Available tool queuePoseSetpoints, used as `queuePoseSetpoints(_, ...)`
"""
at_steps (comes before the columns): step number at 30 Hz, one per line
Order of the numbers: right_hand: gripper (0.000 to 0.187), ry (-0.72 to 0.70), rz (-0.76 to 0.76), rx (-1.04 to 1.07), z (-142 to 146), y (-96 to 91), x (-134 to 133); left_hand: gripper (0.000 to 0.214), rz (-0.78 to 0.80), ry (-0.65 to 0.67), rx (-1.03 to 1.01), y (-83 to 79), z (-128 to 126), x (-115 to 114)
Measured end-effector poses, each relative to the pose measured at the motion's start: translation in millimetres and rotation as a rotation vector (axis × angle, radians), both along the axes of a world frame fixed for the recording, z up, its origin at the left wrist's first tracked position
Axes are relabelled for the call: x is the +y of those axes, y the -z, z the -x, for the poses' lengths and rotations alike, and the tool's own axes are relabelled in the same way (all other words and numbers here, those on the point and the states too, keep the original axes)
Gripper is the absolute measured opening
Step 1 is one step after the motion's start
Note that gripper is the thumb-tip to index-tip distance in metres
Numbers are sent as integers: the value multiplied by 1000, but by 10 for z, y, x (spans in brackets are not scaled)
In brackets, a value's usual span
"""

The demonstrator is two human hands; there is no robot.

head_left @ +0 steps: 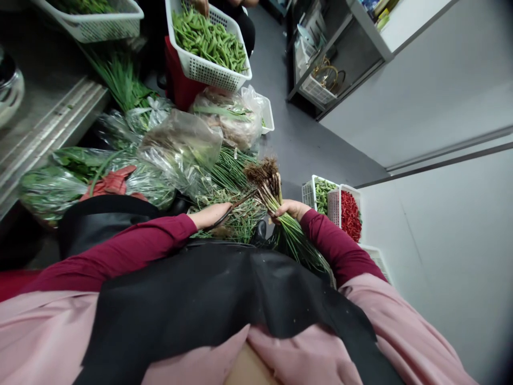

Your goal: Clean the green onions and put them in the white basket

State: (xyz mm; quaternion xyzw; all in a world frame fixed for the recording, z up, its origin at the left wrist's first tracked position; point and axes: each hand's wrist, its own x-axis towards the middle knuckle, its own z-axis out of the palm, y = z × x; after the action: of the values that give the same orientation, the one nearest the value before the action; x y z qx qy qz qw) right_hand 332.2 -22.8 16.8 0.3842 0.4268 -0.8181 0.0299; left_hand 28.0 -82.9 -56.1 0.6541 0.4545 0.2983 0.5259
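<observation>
My right hand (292,209) is closed around a bunch of scallions (294,235). Their white stems and brown, tangled roots (262,172) point up and away, while the green leaves hang back toward my lap. In my left hand (210,216) is a pair of dark scissors (240,201), gripped by the handles. The blades reach to the stems just below the roots; whether they touch cannot be made out. Beneath both hands lies a heap of loose scallion trimmings (236,216) on the floor.
More scallions (230,168) and plastic bags of greens (180,144) lie ahead and left. A white basket of green peppers (210,43) stands beyond, with another person's hand (200,6) in it. Baskets of red chillies (350,215) and green vegetables (324,195) stand by the right wall.
</observation>
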Motion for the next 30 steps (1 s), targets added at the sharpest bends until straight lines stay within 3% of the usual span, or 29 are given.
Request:
queuePoseSetpoints(3,19,-28,28,-30,40,17,-34,17,-31,143,209,-121,40,104)
queuePoseSetpoints(8,22,-40,66,-43,133,99,-117,31,-120,294,345,-285,62,152)
queuePoseSetpoints(16,18,-65,99,30,200,123,-130,25,-208,296,437,-236,0,26)
queuePoseSetpoints(21,18,-38,79,42,175,108,-148,33,-281,273,548,-257,16,45)
queuePoseSetpoints(30,16,15,22,28,62,20,-134,39,-296,224,500,-285,29,-2)
